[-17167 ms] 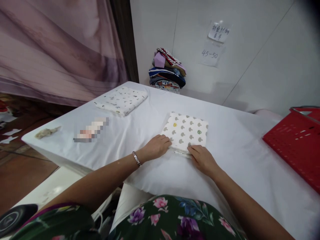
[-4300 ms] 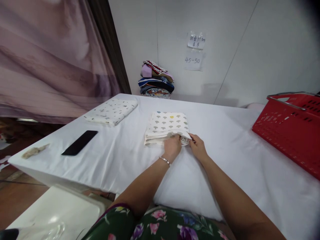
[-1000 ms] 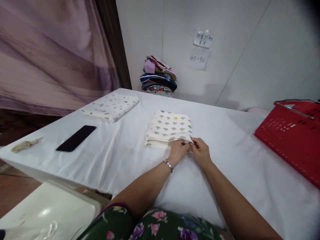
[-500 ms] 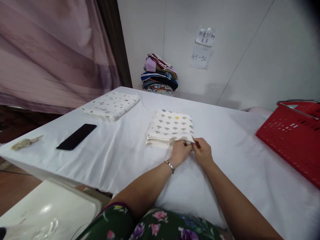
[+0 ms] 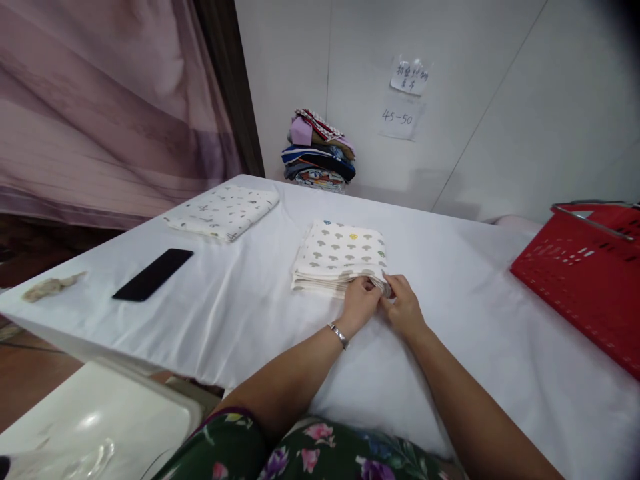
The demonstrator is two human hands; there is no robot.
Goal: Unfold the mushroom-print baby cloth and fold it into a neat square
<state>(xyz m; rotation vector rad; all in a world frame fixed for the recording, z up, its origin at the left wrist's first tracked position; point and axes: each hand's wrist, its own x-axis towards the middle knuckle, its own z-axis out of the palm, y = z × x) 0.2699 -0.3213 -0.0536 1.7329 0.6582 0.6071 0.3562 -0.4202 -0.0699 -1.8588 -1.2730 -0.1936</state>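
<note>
A folded white cloth (image 5: pixel 340 250) printed with grey mushrooms and a few coloured ones lies in several layers on the white-covered table. At its near right corner, my left hand (image 5: pixel 361 303) pinches the layered edge, its fingertips partly tucked under the top layer. My right hand (image 5: pixel 404 307) is beside it, thumb and fingers closed on the same corner. Both hands nearly touch each other. Farther left lies a second folded white cloth (image 5: pixel 225 212) with small dark prints, apart from both hands.
A black phone (image 5: pixel 153 274) and a crumpled beige scrap (image 5: pixel 53 287) lie on the left of the table (image 5: pixel 240 313). A red perforated basket (image 5: pixel 590 280) stands at the right. Folded fabrics (image 5: pixel 319 150) are piled by the wall. A white stool (image 5: pixel 115 413) is at lower left.
My fingers have shifted slightly at the cloth's near right corner, and its layered edge there now looks more rounded. The cloth has otherwise stayed in place.
</note>
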